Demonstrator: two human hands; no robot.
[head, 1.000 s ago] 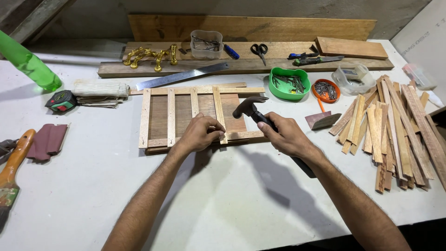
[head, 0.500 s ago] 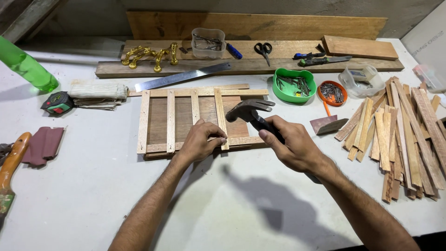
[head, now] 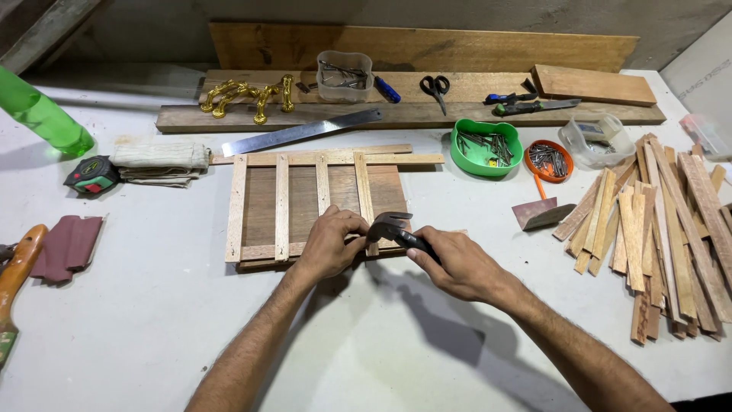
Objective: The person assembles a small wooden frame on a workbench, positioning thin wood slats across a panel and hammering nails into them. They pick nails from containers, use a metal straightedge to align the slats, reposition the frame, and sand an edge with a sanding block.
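A view from above onto a pale worktop (head: 152, 328) where a person is nailing together a small wooden slatted frame (head: 305, 202). The frame lies flat near the middle, with four upright slats laid across two cross strips over a darker board. The left hand (head: 329, 243) rests clenched on the frame's lower strip, fingertips pinched together at the foot of the rightmost slat; whether it pinches a nail cannot be made out. The right hand (head: 457, 263) grips the black handle of a claw hammer (head: 393, 227), whose head sits low, just beside the left fingers at that same joint.

All four slats appear in place, so the fastening looks well along, with this lower right joint in hand; which joints are already nailed is too small to tell. A green bowl of nails (head: 484, 146) and an orange dish of nails (head: 547, 159) stand behind the frame, and a heap of spare wooden strips (head: 663, 229) lies to the right.
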